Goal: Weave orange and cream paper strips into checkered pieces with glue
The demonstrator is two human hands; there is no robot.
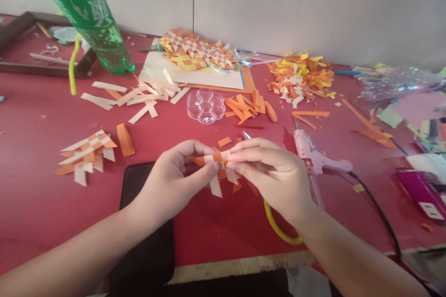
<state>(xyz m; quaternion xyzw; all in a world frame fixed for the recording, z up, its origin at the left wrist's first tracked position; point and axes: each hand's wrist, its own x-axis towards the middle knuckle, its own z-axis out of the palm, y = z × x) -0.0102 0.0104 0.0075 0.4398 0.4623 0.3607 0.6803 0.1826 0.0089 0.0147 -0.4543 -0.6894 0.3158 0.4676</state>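
Weave of orange/white paper strips [219, 157], pinched btwn L hand [177, 176] & R hand [278, 171] fingertips over red table [209, 236], looks part-done (ends untrimmed), w/ woven pieces [198, 51] piled behind, loose orange strips [249, 106] unused.

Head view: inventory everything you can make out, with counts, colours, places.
held weave: 1, orange-white, between hands
left weave: at least 1, orange-white, left
weave pile: uncounted, multicoloured, rear centre
pale strips: many, whitish, rear left
orange strips: several, orange, centre
scrap heap: 1, multicoloured, rear right
flower tray: 1, clear, centre
glue gun: 1, pink, right
scissors: 1, yellow-handled, under right hand
bottle: 1, green, rear left
frame: 1, dark, far left
pad: 1, black, lower left
clutter: uncounted, mixed, right edge
table: 1, red, beneath
left hand, right hand: 2, bare, centre
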